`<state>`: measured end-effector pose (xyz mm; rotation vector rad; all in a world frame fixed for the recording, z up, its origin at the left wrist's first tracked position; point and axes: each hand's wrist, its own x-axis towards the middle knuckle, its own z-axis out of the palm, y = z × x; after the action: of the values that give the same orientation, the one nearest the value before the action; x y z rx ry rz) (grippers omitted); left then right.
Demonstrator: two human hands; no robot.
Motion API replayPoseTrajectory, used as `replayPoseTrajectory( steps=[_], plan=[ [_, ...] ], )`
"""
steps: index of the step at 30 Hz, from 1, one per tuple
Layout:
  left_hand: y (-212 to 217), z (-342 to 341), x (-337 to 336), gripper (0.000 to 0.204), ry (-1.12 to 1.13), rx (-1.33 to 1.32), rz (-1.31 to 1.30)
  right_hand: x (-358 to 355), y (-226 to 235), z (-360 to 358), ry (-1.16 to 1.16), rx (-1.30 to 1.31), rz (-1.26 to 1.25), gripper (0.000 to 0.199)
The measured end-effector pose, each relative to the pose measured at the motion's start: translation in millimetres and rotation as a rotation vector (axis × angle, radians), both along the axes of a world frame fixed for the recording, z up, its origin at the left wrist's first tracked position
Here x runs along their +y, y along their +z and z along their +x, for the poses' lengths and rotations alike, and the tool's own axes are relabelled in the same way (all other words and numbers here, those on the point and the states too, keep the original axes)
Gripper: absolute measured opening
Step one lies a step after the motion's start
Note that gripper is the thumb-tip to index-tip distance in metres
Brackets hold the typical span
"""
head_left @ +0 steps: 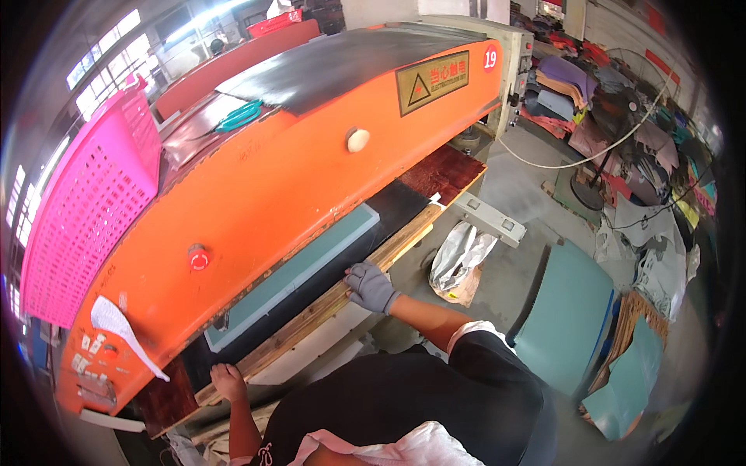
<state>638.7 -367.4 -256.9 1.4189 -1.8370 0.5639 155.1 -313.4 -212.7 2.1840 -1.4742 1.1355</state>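
Sheet: the pale teal sheet (295, 272) lies flat on the black mat (399, 205), partly beneath the orange beam (311, 171) of the press.
Sheet axis: long side runs from lower left to upper right, roughly parallel to the beam; near end lies by the left hand, far end points toward the red-brown board (444, 170). No front or back is evident.
Left hand: bare, at the near end of the plank (272, 346), fingers bent over its edge; whether it grips cannot be told.
Right hand: grey-gloved (373, 288), on the plank farther along, fingers bent; firmness of hold cannot be told. Neither hand appears to touch the sheet.
Done: the sheet is on the mat and, in my judgement, placed for pressing.
Left: pressing and removal appear outstanding; no separated piece is visible on the mat. Marks on the sheet are too small to judge.
Nearby stock: a larger teal stack (567, 311) lies on the floor at right.
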Motion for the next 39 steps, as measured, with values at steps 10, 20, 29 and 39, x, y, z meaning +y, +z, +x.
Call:
replayPoseTrajectory(
  steps=[10,20,29,39],
  plan=[
    [32,-28,31,0.016,-0.085,0.160,0.036,48,-27,23,-0.090,-0.125,0.106,0.042],
    [252,-173,-35,0.067,-0.209,0.113,-0.313,213,-125,2,-0.316,-0.226,0.798,0.038],
    [273,-158,-170,0.053,0.045,-0.444,0.073,269,-146,-37,-0.478,-0.626,1.049,0.036],
    [300,-163,-227,0.041,-0.264,-0.612,0.301,310,-163,-118,-0.812,-0.771,1.079,0.038]
  ],
)
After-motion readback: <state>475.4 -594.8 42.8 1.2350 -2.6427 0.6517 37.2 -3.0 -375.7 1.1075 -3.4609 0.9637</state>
